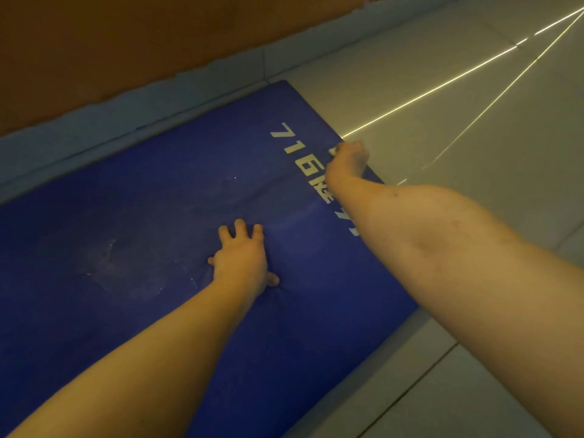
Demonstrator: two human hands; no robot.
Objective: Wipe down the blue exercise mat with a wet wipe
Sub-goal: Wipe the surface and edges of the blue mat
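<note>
Your left hand [241,260] presses the smooth blue mat [126,216], fingers [240,227] spread — your right hand [347,159] grips a white wipe [332,150] at its edge.

One blue mat [158,216] lies on the tiled floor [474,191]. Two hands are on it: the left hand [241,257] near the middle and the right hand [347,159] out toward one o'clock, at the mat's far edge. Two bare forearms [142,358] lead to them. One wet wipe [332,150] shows, only a small white scrap at the right hand. Three white digits [297,147], 7, 1 and 6, are printed on the mat. The characters after them are partly hidden by the arm, so I cannot count those. Two thin bright streaks [442,86] cross the floor toward two o'clock. One brown wall [126,42] stands at eleven o'clock.
</note>
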